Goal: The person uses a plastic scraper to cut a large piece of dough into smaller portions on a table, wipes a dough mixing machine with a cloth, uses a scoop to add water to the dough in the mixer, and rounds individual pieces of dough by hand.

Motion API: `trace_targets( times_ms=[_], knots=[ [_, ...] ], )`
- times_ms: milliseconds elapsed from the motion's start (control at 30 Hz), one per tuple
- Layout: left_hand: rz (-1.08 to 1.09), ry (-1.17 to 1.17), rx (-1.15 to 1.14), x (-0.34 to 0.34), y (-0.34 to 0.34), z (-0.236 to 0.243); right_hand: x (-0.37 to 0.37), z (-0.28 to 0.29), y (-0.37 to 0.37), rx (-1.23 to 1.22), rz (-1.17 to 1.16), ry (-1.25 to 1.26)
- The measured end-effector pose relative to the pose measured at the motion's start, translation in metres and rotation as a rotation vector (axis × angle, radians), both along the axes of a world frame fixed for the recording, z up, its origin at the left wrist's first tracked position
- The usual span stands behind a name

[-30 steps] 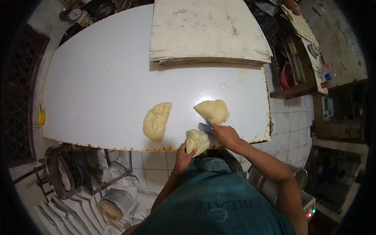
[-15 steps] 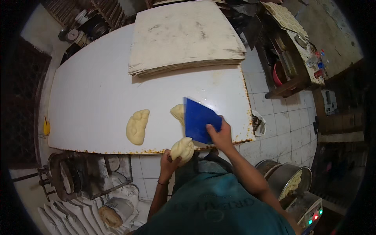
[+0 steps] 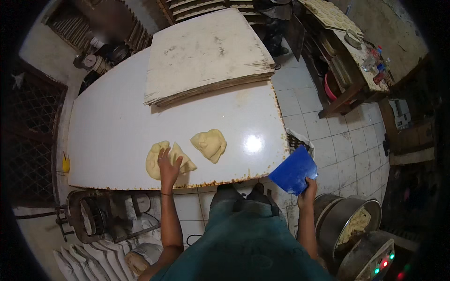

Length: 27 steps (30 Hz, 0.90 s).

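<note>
White table (image 3: pixel 108 126): left hand (image 3: pixel 168 169) at its 6 o'clock, fingers spread on dough (image 3: pixel 153 163), grip unclear; right hand (image 3: pixel 307 193) at 4 o'clock, fingers clasping scraper (image 3: pixel 294 171).

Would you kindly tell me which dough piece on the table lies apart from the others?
The rightmost dough piece: a gap separates it from the left piece and middle piece, bunched together at the left hand.

Looked every inch small bakery workroom! Showed dough pieces (image 3: pixel 209 144) out on white table (image 3: pixel 108 122), steel bowl (image 3: pixel 336 218) lower right loaded with more dough (image 3: pixel 358 222). Flashed rows of pale rounds (image 3: pixel 330 17) on side bench (image 3: pixel 356 60), dial scale (image 3: pixel 89 61) upper left, slatted racks (image 3: pixel 70 35) beyond. Even packed in white sacks (image 3: pixel 86 260), low left!
</note>
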<state>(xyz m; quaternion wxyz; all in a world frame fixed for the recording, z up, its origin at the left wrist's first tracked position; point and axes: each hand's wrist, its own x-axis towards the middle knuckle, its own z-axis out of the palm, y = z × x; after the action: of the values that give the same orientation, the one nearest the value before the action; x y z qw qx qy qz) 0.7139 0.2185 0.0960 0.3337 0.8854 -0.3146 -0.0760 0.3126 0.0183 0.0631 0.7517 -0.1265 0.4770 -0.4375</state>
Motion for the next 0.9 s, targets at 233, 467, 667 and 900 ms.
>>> trace_targets(
  times_ms=[233,467,667,900],
  knots=[
    [-0.481,0.009,0.266,0.013,-0.124,-0.049,0.069,0.023,-0.003,-0.246,0.15,-0.248],
    [-0.828,-0.011,0.105,0.007,-0.063,-0.042,0.171,0.085,-0.022,-1.124,0.778,0.966],
    [-1.051,0.148,0.111,0.026,-0.015,-0.042,0.301,0.006,0.044,-1.256,1.443,1.181],
    [-1.076,0.169,-0.019,0.042,-0.012,-0.051,0.383,-0.012,0.008,-1.258,1.226,1.503]
  ],
)
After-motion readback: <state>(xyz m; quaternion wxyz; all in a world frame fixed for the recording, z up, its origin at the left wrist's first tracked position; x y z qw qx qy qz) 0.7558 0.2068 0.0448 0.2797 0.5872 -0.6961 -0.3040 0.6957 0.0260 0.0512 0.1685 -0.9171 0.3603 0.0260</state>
